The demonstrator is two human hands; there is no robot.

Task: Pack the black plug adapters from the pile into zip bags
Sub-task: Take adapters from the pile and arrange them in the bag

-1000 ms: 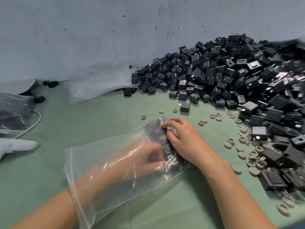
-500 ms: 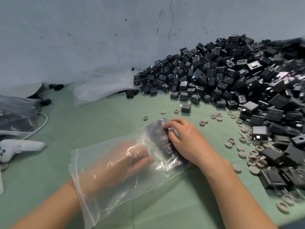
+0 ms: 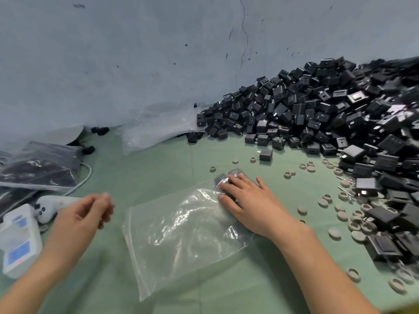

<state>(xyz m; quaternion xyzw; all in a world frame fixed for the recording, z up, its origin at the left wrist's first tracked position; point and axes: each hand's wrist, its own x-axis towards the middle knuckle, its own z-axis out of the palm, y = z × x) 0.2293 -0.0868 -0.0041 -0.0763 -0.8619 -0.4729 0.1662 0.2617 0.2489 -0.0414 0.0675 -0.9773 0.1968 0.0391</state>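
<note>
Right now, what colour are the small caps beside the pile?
The caps are beige-grey, clearest in head view.

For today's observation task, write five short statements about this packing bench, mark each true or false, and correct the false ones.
1. The right hand presses flat on the far end of the zip bag. True.
2. The left hand is inside the zip bag. False: it is outside, to the bag's left, and holds nothing.
3. The pile of black plug adapters lies to the right of the bag. True.
4. The zip bag is stuffed full. False: only a few bagged adapters show at its far end, and the rest looks empty.
5. Beige round caps lie scattered beside the pile. True.
</note>
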